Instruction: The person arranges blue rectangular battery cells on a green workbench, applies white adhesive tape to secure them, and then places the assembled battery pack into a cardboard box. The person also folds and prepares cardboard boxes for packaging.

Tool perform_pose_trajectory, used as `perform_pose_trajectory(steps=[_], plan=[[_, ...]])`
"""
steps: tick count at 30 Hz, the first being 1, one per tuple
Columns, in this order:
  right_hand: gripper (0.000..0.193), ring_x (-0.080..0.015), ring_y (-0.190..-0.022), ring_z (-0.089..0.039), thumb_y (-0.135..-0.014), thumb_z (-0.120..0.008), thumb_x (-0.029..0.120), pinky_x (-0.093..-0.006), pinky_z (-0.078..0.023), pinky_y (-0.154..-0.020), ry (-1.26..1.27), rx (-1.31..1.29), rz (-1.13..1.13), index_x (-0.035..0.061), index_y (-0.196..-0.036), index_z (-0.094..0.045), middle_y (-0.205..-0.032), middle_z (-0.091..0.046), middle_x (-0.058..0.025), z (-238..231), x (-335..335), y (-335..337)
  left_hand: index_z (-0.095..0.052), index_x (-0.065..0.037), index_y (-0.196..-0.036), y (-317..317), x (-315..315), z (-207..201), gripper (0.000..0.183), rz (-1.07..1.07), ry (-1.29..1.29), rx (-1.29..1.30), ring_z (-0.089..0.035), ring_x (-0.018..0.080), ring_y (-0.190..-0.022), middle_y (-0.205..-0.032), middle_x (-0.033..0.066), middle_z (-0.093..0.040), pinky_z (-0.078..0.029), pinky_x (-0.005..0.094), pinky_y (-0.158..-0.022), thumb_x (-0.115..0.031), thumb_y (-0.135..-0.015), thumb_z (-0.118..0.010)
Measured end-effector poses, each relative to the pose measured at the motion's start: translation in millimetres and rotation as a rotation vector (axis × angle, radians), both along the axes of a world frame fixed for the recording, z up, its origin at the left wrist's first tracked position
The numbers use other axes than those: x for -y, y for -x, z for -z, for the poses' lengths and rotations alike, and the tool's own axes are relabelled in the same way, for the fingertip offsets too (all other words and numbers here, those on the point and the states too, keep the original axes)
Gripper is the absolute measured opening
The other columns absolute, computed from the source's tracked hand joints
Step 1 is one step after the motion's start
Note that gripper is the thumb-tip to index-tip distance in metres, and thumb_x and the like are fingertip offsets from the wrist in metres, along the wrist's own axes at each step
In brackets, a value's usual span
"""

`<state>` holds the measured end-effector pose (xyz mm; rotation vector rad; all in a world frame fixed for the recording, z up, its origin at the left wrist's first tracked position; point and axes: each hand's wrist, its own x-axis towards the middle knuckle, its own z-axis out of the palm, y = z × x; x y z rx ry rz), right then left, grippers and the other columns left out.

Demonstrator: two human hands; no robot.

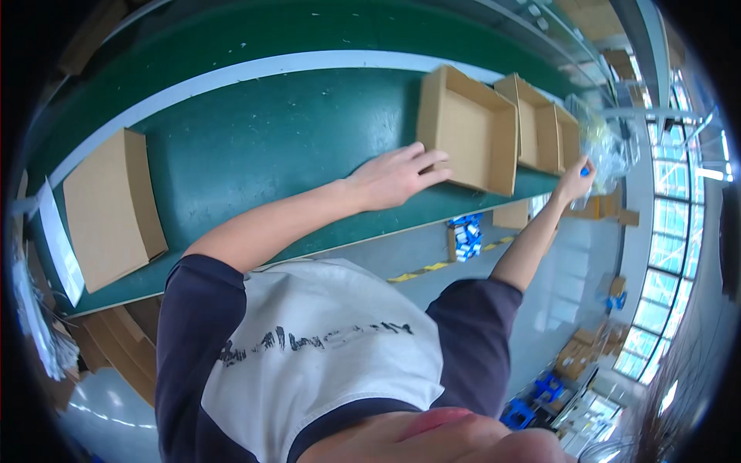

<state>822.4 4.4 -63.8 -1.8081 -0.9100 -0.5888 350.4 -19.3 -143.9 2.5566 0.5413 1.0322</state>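
At the right of the green worktable stands an open, shallow cardboard box (477,127). My left hand (395,177) is at its near left corner, with the fingers and thumb against the cardboard. Farther right, my right hand (575,184) is closed, and a small blue thing (585,171) shows between its fingers. What this blue thing is, I cannot make out. Right behind that hand lies clear plastic wrapping (610,143). Between the first box and my right hand, more open cardboard boxes (538,123) stand in a row.
A flat-topped cardboard box (108,208) lies at the left end of the green worktable (278,139), beside a white sheet (62,239). Below the table's near edge, a carton of blue and white packets (465,238) stands near yellow-black floor tape (421,272). Windows line the right side.
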Motion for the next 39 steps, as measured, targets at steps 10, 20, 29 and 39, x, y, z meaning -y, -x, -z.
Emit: perform_pose_trajectory(steps=[10,20,29,39], plan=[[0.028,-0.0368,-0.115,-0.069,-0.107,-0.056,0.012,-0.0413,-0.054,-0.099,0.642,0.819,-0.696,-0.0007,-0.126,-0.072,-0.135,-0.07,-0.0195,-18.4,-20.2,199.4,-0.073,-0.005,-0.12,44.9,49.4,5.7,0.033,0.092,0.198,0.113,-0.06,0.034,-0.131,-0.144,0.0146,-0.063,-0.053,0.0456,-0.109,-0.011,-0.088,-0.065],[0.019,-0.0232,-0.093,-0.068,-0.103,-0.059,0.005,-0.035,-0.055,-0.09,0.412,-0.612,-1.602,-0.0029,-0.117,-0.069,-0.109,-0.07,-0.0138,40.5,55.9,513.2,-0.075,-0.005,-0.104,415.4,179.7,-82.8,0.011,-1.601,-0.204,0.235,-0.071,0.0285,-0.097,-0.102,0.009,-0.077,-0.054,0.0357,-0.087,-0.007,-0.093,-0.073],[0.036,-0.0233,-0.12,-0.06,-0.11,-0.056,0.027,-0.0369,-0.046,-0.107,0.438,-0.703,-1.761,-0.0003,-0.133,-0.058,-0.131,-0.062,-0.0148,68.4,-30.5,720.2,-0.062,-0.003,-0.145,489.3,180.0,-45.6,0.064,-1.199,0.993,0.705,-0.057,0.0206,-0.132,-0.141,0.0148,-0.064,-0.038,0.0359,-0.116,-0.054,-0.111,-0.044],[0.035,-0.0224,-0.118,-0.062,-0.112,-0.048,0.025,-0.0352,-0.05,-0.102,0.501,-0.815,-1.924,-0.0019,-0.133,-0.056,-0.131,-0.063,-0.0155,77.8,-49.8,749.5,-0.058,0.006,-0.143,559.7,128.1,-44.2,0.065,-1.096,1.522,0.651,-0.06,0.0274,-0.13,-0.147,0.0167,-0.06,-0.045,0.0403,-0.111,-0.048,-0.108,-0.052]])
